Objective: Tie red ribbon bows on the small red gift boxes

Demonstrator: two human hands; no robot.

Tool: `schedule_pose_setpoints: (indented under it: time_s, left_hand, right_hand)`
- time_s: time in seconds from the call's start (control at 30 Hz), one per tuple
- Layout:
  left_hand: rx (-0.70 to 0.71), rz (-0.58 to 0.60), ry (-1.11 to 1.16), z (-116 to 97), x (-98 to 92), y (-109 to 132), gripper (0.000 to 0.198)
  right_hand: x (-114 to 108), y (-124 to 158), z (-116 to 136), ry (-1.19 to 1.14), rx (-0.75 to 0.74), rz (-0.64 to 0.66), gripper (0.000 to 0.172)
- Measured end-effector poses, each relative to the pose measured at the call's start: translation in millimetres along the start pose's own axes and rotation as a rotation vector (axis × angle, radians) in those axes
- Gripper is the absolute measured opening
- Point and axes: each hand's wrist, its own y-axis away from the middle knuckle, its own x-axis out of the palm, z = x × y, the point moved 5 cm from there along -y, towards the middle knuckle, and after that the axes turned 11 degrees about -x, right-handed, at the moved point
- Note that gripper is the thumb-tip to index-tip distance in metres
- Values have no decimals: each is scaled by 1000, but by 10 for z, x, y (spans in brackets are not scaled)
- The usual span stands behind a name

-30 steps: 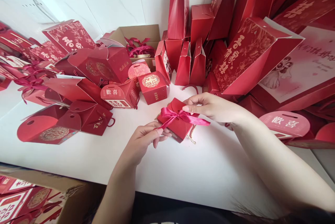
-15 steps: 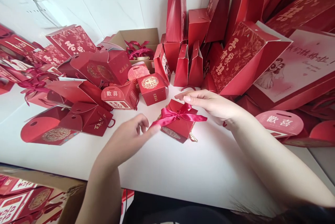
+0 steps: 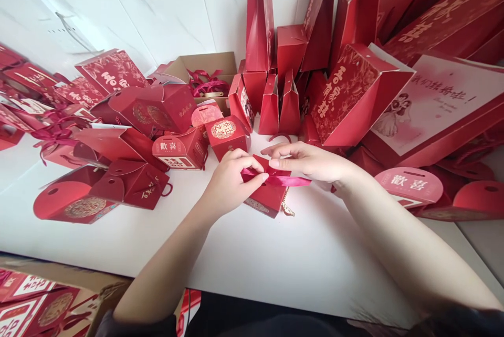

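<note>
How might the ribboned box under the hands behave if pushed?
The box is probably light and crushable, since it looks like folded card. Its flat faces suggest sliding, not rolling, on the white table. The thin pink ribbon would likely flop.

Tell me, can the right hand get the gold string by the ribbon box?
Probably yes: the right hand is close, and the lower end of the gold string lies uncovered on the white table beside the box.
</note>
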Motion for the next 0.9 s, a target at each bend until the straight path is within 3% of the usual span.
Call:
schedule_pose_setpoints:
  time_s: [0.07,0.13,0.23,0.33,0.47,0.57,0.7,0.9]
  left_hand:
    - [-4,52,57,37,-29,12,15]
    - [1,137,133,68,-68,25,14]
    - [23,234,187,116,-140,37,15]
    - [45,262,191,167,-190,38,16]
    - [24,315,210,228,-172,26,15]
    - [-44,359,256,279,-132,7,13]
    - [-79,374,366,297,-67,-10,13]
    - [-53,197,542,329,7,-75,13]
  right_hand:
    - [3,4,13,-27,-10,-9,36]
    - [-45,17,95,13,-80,-147,31]
    - [-58,98,389,314,-299,-347,20]
    - [246,155,639,596,-475,-112,18]
    - [692,185,630,1030,-502,179,15]
    - [850,176,567,1209,-558,165,17]
    - [880,165,513,1320,-604,116,22]
    - [857,142,489,1352,-672,62,23]
